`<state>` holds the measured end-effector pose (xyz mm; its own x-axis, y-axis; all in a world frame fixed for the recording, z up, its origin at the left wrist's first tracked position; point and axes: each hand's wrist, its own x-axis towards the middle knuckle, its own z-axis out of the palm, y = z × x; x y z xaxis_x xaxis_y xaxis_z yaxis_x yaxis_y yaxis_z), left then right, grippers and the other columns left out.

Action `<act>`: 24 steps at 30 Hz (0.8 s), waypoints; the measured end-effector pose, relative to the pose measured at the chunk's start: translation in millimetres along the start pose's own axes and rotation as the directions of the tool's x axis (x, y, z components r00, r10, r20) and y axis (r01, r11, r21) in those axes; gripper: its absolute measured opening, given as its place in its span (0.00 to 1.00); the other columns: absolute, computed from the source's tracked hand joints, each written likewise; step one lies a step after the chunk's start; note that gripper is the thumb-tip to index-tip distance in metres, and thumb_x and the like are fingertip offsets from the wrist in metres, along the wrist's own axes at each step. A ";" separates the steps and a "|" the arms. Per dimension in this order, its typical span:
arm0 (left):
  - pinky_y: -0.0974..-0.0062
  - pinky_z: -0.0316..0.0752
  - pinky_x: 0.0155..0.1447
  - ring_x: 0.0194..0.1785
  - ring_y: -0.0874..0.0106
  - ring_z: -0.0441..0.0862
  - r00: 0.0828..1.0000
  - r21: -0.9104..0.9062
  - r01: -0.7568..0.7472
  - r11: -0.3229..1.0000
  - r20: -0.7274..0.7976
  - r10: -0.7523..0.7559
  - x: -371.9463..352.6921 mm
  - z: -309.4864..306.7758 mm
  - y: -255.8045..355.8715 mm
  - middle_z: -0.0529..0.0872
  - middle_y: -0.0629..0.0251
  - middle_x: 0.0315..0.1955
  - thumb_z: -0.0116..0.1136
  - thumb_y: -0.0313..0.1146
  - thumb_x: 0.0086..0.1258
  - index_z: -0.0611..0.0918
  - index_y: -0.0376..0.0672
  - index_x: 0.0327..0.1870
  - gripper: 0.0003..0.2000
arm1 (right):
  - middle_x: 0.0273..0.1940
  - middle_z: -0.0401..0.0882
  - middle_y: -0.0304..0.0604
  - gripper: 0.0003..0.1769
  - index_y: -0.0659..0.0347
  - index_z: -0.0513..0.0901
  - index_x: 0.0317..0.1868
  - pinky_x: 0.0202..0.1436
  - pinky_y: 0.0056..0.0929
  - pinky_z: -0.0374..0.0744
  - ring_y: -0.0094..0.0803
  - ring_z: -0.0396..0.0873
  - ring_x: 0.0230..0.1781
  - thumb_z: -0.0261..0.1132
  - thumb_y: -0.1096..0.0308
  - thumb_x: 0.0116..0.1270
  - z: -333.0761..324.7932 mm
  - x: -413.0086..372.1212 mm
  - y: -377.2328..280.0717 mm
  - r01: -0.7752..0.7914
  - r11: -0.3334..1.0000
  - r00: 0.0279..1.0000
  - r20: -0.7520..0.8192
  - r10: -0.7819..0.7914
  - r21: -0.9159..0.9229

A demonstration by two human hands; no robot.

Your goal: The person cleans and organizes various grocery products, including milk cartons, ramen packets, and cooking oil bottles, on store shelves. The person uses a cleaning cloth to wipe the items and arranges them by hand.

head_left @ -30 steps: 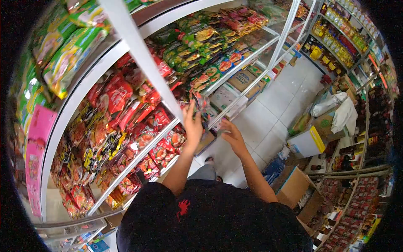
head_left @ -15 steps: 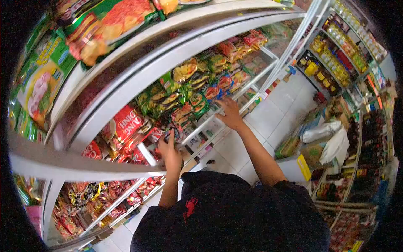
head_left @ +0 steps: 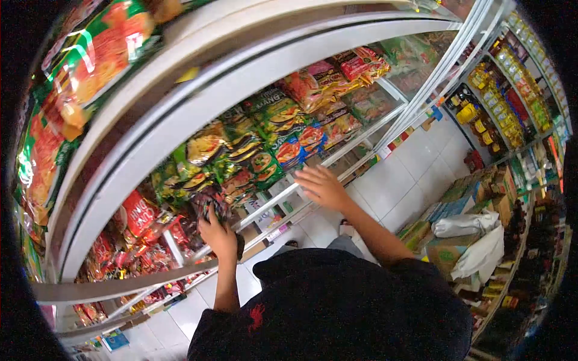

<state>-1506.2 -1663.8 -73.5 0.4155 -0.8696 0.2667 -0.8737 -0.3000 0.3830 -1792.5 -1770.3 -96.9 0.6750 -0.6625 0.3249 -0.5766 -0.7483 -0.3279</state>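
Inside a glass-fronted case lie rows of noodle packets. My left hand (head_left: 218, 236) is closed on a dark packet (head_left: 212, 203) at the lower edge of the green packets (head_left: 201, 147). My right hand (head_left: 320, 185) hovers by the case's front rail (head_left: 283, 195) with its fingers spread and nothing in them. Just beyond its fingertips are blue packets (head_left: 289, 150). Red packets (head_left: 139, 213) lie to the left of my left hand.
Large green and red packs (head_left: 114, 51) hang or stand at the upper left. Bottle shelves (head_left: 500, 90) are at the right. Cardboard boxes with a white plastic bag (head_left: 481, 256) sit on the right side of the tiled floor (head_left: 394, 180).
The view has shifted, bringing the case lower and to the left. My left hand now shows a dark packet more plainly at its fingers. My right hand stays by the rail, its fingers more level.
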 end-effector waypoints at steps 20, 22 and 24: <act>0.59 0.64 0.45 0.44 0.56 0.68 0.866 -0.056 -0.466 0.883 0.173 0.469 54.8 199.5 406.7 0.70 0.52 0.40 0.50 0.32 0.58 0.68 0.49 0.56 0.22 | 0.65 0.47 0.53 0.47 0.67 0.49 0.64 0.66 0.39 0.51 0.49 0.48 0.65 0.66 0.68 0.46 -130.6 -134.6 279.6 -0.542 0.833 0.747 -0.390 0.539 0.112; 0.59 0.64 0.46 0.45 0.57 0.69 0.811 -0.174 -0.551 0.816 0.118 0.573 64.5 223.0 450.6 0.70 0.53 0.39 0.51 0.32 0.57 0.69 0.51 0.55 0.21 | 0.65 0.47 0.52 0.47 0.66 0.48 0.64 0.66 0.39 0.51 0.50 0.47 0.65 0.66 0.69 0.46 -142.4 -141.3 281.4 -0.532 0.837 0.743 -0.405 0.533 0.126; 0.61 0.65 0.46 0.45 0.58 0.69 0.841 -0.259 -0.530 0.808 -0.036 0.540 72.4 248.0 495.1 0.70 0.54 0.38 0.52 0.34 0.56 0.69 0.52 0.53 0.20 | 0.66 0.47 0.51 0.48 0.66 0.48 0.65 0.67 0.39 0.50 0.50 0.46 0.66 0.66 0.70 0.46 -157.7 -141.9 283.6 -0.526 0.845 0.771 -0.364 0.523 0.098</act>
<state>-1971.4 -1972.4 -84.0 -0.1132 -0.8790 0.4632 -0.8602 0.3200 0.3971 -2124.5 -1893.8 -96.1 0.0515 -0.9142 0.4019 -0.7972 -0.2800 -0.5349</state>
